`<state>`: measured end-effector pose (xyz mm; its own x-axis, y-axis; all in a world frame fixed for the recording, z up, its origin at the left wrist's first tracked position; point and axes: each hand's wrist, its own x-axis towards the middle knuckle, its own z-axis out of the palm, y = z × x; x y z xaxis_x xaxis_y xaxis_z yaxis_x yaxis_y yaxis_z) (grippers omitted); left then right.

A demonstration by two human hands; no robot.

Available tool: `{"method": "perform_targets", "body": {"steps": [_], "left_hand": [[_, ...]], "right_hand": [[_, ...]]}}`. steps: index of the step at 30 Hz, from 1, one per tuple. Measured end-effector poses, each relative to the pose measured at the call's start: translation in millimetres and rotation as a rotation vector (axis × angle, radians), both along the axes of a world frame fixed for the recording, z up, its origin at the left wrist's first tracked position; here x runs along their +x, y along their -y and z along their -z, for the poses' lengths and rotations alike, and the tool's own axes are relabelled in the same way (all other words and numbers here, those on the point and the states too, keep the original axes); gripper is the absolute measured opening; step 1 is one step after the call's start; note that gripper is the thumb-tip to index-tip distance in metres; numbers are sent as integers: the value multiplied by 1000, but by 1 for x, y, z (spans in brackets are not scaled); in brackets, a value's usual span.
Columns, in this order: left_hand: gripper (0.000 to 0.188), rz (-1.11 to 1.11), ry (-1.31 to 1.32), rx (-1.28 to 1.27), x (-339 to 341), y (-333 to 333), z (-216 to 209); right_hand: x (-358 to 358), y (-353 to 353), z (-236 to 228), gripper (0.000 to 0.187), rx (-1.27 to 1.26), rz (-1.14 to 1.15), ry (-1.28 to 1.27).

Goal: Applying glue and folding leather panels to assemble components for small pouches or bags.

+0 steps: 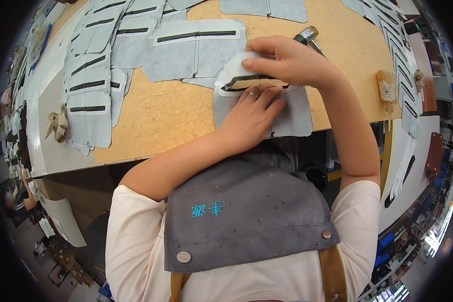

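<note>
A grey fabric-like panel (297,113) lies at the table's near edge, with a dark-edged slot across its upper part. My left hand (251,116), a ring on one finger, lies on this panel with its fingers stretched out and the tips by the slot. My right hand (287,60) pinches the panel's raised upper edge between thumb and fingers and bends it up, so the slot gapes. Just beyond that hand is a metal tool (307,35) with a shiny, yellowish end, partly hidden by the hand.
Overlapping grey panels (88,108) with dark strips cover the left side, and another panel (196,55) lies beyond my left hand. More panels (400,65) run in a row at the right. A worn pale block (386,88) and a knotted beige cloth (58,123) sit near the table's edges.
</note>
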<state>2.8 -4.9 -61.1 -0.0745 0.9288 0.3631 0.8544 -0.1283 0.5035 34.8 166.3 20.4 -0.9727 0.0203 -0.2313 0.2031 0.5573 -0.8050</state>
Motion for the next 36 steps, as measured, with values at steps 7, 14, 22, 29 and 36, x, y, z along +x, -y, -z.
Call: {"method": "perform_targets", "body": {"steps": [7,14,22,29,36], "left_hand": [[33,25,69,-15,-3,-1,1],[30,36,109,-2,-5,0,1],[30,29,58,36,-2,-1,3],[34,13,47,-68,-2,0,-1],[27,28,75,-24,-4,0,1]], "right_hand": [[-1,1,16,28,-387,110,114],[-4,-6,2,23,-675,83,236],[-1,-7,14,28,-326,56,0],[-16,0,20,30,-534,12,162],[-16,10,6,28,-564,116,206]]}}
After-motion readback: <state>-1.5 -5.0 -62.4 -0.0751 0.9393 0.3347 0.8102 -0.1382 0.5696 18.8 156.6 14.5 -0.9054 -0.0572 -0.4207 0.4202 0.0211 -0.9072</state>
